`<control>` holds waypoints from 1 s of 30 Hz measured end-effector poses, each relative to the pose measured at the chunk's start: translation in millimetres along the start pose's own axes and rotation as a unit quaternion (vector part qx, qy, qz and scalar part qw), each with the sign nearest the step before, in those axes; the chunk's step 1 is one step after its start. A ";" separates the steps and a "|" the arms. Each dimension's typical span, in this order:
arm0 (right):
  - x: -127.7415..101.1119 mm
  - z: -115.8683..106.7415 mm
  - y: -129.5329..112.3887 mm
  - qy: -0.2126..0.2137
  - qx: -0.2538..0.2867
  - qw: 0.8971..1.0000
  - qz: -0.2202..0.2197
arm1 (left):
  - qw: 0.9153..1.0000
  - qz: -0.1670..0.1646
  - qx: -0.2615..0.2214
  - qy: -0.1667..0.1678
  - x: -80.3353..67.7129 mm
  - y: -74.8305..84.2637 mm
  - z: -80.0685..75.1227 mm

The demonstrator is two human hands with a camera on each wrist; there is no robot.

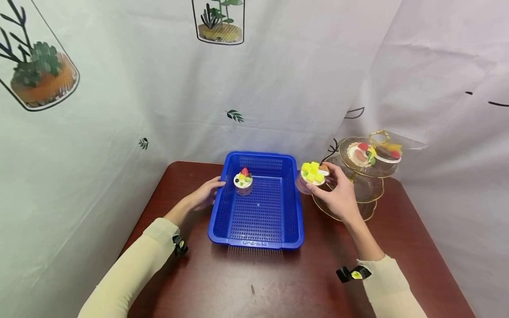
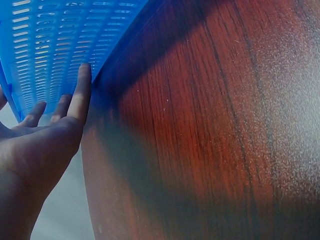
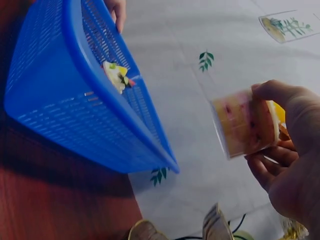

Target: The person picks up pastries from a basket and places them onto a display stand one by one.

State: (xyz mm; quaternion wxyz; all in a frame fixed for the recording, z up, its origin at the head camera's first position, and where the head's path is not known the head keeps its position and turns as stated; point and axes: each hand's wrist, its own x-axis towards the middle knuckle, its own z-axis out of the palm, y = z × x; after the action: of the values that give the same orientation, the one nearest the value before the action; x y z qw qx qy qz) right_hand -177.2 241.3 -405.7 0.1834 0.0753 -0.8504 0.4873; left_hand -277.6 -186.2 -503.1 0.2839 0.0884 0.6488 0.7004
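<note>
In the head view my right hand [image 1: 338,192] grips a clear dessert cup [image 1: 304,184] around its upper part. Yellow cubes, white cream and a brown piece top the cup, and its pink layered side shows in the right wrist view. It is held in the air just right of a blue plastic basket [image 1: 256,244]. My left hand [image 1: 204,194] holds the basket's left rim, its fingers [image 2: 80,95] against the outer wall. Inside the basket, toward the back left, stands a smaller dessert cup [image 1: 243,187] with a strawberry and cream on top.
A tiered clear stand with gold edges [image 1: 362,176] stands at the right rear. Fruit-topped tarts [image 1: 359,154] sit on its top tier. The dark red wooden table [image 1: 254,282] meets a white printed curtain [image 1: 179,132] behind it.
</note>
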 end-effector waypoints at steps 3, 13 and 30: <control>-4.6 -4.5 2.6 0.022 0.000 1.000 0.003 | 1.000 0.000 0.004 -0.002 0.4 0.2 -1.1; -17.1 -12.7 12.6 0.067 0.000 0.997 0.034 | 1.000 -0.005 0.012 -0.003 -2.3 1.0 -0.4; -19.5 -22.2 28.0 0.109 0.004 0.992 0.070 | 1.000 -0.001 0.017 -0.004 -2.7 1.7 -0.7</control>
State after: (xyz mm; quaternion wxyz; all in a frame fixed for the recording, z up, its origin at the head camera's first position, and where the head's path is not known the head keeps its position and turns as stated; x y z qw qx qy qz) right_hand -162.6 273.7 -425.5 0.2397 -0.0373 -0.8265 0.5079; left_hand -276.2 -188.1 -500.9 0.2856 0.0958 0.6599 0.6884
